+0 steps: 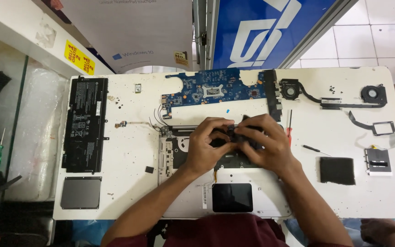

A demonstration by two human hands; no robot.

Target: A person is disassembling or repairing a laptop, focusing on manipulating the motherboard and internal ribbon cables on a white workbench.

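Observation:
An opened silver laptop base (pixel 193 194) lies in front of me on the white table (pixel 129 160), its dark touchpad opening (pixel 232 197) near me. Both hands meet over its upper middle. My left hand (pixel 206 146) and my right hand (pixel 264 144) pinch a small black part (pixel 239 133) between their fingertips, just above the chassis. What the part is exactly is hidden by the fingers.
A blue motherboard (pixel 216 89) lies beyond the hands. A black battery (pixel 86 123) and grey touchpad panel (pixel 81 193) sit at left. Two fans with a heat pipe (pixel 330 98), a red screwdriver (pixel 289 128), a black pad (pixel 337 170) and a drive bracket (pixel 378 161) lie right.

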